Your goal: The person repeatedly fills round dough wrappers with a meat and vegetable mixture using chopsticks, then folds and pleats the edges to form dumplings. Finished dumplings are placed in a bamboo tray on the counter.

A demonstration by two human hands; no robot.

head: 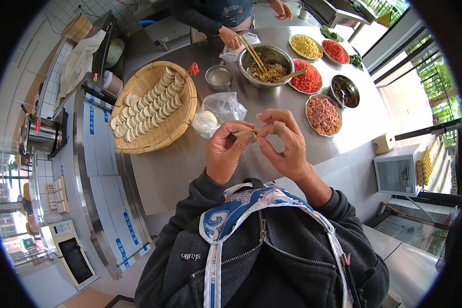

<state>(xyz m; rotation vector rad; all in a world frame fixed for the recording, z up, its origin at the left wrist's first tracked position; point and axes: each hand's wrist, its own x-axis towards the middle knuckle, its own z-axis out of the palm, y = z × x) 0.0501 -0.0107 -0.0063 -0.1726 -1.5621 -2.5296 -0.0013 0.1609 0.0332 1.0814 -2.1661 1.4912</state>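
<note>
A folded dumpling (pixel 246 133) is held above the near part of the steel table, mostly hidden by fingers. My left hand (pixel 224 152) grips it between thumb and fingers. The thumb and a fingertip of my right hand (pixel 288 148) pinch its right end, and a bandage wraps one right finger. Just beyond my left hand, a ball of pale dough (pixel 205 121) lies by a clear plastic bag (pixel 225 106). Rows of shaped dumplings (pixel 148 107) fill much of a round woven bamboo tray (pixel 173 129) on the left.
A steel bowl (pixel 243 73) of filling holds chopsticks (pixel 254 54); a small metal bowl (pixel 218 77) stands beside it. Diced pink meat (pixel 323 114), chopped red (pixel 306 79) and yellow (pixel 306 46) ingredients sit in plates at right. Across the table (pixel 158 181), another person's hand (pixel 231 38) touches a plastic bag.
</note>
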